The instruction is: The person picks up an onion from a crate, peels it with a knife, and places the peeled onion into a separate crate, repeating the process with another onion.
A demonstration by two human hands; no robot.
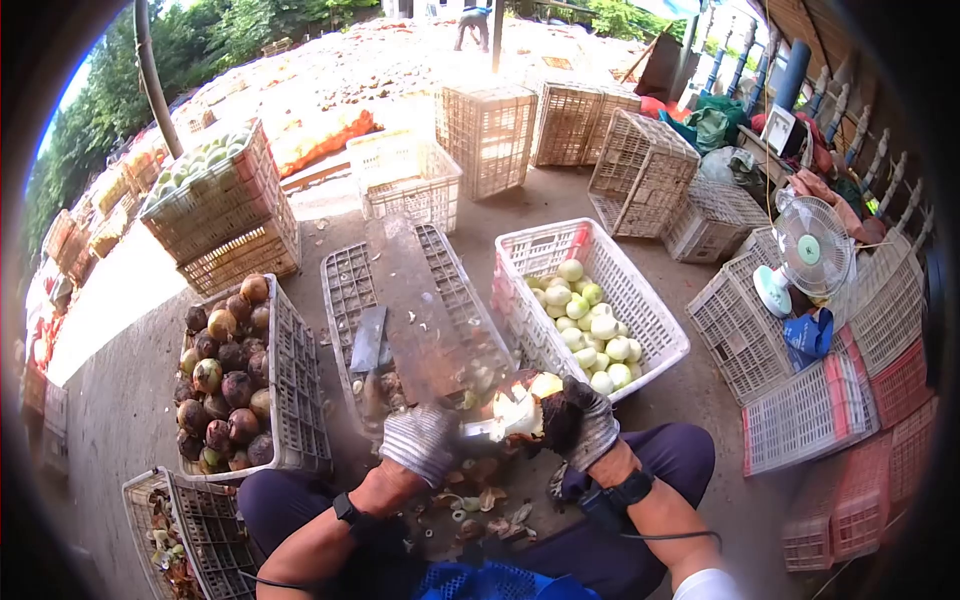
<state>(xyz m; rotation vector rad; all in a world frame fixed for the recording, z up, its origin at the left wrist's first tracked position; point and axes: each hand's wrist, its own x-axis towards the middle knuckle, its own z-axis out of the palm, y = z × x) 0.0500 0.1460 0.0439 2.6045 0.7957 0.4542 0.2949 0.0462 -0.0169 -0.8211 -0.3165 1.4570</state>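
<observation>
My left hand (420,445), in a striped glove, is closed around a knife (482,430) whose pale blade points right. Its edge meets a partly peeled, dark-skinned round fruit or vegetable (522,410) with white flesh showing. My right hand (592,425), also gloved, grips that piece from the right. In front of both hands is a board (425,320) lying across an upturned crate (340,285). A broad-bladed cleaver (368,338) rests left of the board, its handle toward me. Peel scraps (480,500) lie below my hands, between my legs.
A crate of unpeeled dark round pieces (235,375) stands left; a crate of peeled pale ones (590,330) stands right. A scrap crate (170,530) is at lower left. Stacked crates (225,210), more crates (645,170) and a fan (810,245) surround me. A person (473,28) bends far off.
</observation>
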